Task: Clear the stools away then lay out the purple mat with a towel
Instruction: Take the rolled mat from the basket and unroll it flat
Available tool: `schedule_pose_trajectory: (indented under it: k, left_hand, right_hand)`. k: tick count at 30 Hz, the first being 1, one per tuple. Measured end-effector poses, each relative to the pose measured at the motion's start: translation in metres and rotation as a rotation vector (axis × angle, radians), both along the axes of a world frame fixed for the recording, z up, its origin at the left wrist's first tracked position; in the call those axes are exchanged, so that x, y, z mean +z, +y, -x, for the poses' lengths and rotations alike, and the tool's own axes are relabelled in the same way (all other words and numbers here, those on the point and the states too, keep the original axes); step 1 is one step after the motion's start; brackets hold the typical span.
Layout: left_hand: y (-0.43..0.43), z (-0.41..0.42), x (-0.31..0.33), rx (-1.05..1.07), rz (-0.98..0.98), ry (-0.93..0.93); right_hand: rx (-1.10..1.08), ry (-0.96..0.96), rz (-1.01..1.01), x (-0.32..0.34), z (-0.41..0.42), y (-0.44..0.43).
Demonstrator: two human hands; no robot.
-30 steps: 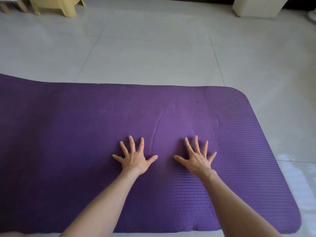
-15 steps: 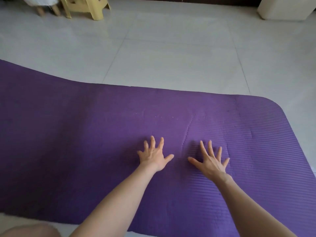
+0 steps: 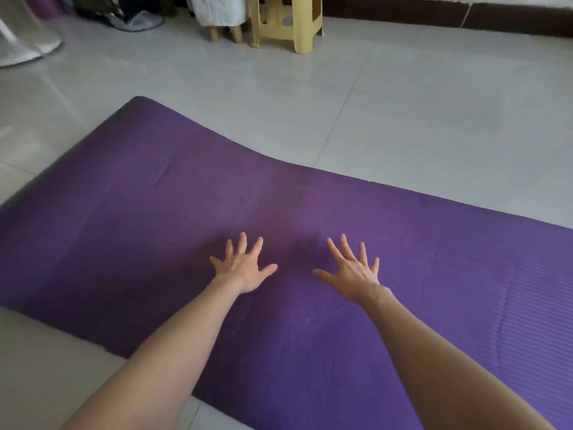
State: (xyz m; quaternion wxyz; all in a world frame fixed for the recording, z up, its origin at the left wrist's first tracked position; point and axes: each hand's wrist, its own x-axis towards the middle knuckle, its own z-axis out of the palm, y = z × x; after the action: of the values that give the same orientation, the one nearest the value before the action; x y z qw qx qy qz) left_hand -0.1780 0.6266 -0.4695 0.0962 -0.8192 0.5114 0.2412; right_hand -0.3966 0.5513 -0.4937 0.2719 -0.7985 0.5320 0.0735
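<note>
The purple mat [image 3: 192, 212] lies unrolled across the tiled floor, its rounded left end in view and its right end running out of frame. My left hand [image 3: 243, 266] rests palm down on the mat's middle with fingers spread. My right hand [image 3: 353, 271] lies beside it, also flat and spread, holding nothing. A yellow plastic stool [image 3: 286, 23] stands at the far wall. Next to it is a wooden-legged stool [image 3: 224, 32] with a white cloth [image 3: 218, 9] draped over it.
Pale floor tiles [image 3: 403, 119] stretch between the mat and the far wall. A white fan base [image 3: 21, 41] sits at the top left. Dark bags and clutter [image 3: 124, 13] lie along the back wall, which has a dark skirting [image 3: 434, 17].
My view and both hands have shifted left along the mat. The mat's right end has left the frame, its left end has appeared, and the stools now show more fully.
</note>
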Motion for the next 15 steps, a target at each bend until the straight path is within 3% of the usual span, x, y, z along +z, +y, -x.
schedule_pose_trajectory:
  k: [9, 15]
  left_hand:
    - [0.014, -0.148, -0.032, 0.120, 0.064, -0.173]
    - [0.021, -0.165, -0.059, 0.102, 0.093, -0.037]
  right_hand:
    - [0.145, 0.001, 0.011, -0.026, -0.183, 0.007]
    - [0.096, -0.024, 0.015, -0.031, -0.250, -0.014]
